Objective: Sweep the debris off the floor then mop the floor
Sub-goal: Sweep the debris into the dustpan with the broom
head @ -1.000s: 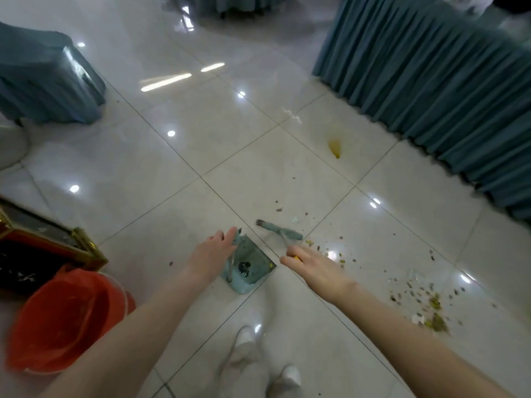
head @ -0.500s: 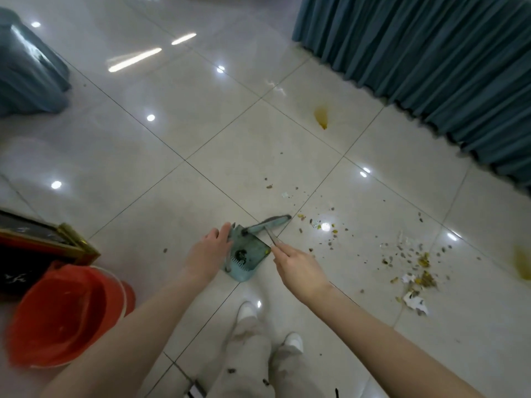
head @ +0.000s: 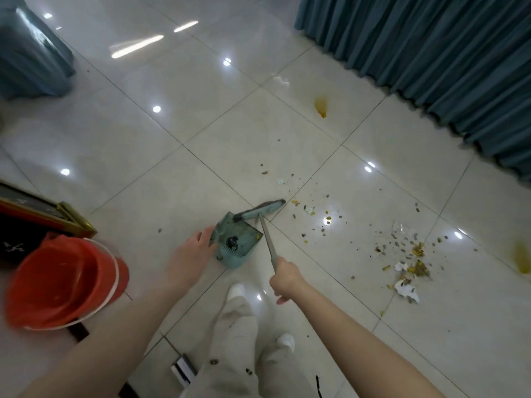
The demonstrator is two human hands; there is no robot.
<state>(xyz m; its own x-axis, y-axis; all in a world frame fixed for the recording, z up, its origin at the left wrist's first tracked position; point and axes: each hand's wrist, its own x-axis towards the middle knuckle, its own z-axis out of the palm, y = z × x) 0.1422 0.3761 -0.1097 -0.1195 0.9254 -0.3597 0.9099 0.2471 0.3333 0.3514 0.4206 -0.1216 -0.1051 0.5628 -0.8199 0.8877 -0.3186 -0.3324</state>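
A teal dustpan (head: pixel 240 243) stands on the glossy white tile floor (head: pixel 201 116) in front of my feet. My left hand (head: pixel 191 255) grips its left edge. My right hand (head: pixel 286 275) is closed around the thin handle of a teal broom (head: pixel 265 209), whose head rests at the dustpan's far rim. Debris (head: pixel 408 254), small crumbs, yellow scraps and torn white paper, is scattered to the right of the broom. Two yellow stains mark the floor, one (head: pixel 321 106) farther away and one (head: pixel 521 255) at the right edge.
A red bucket (head: pixel 61 281) sits at my left, beside a dark box with gold trim (head: pixel 43 216). Teal pleated table skirting (head: pixel 431 50) runs along the upper right. Another teal-covered piece of furniture (head: pixel 28 56) stands at the upper left.
My right hand slid back along the broom handle and rose, so more of the handle shows. The broom head swung against the dustpan's far rim. The view tilted toward the right.
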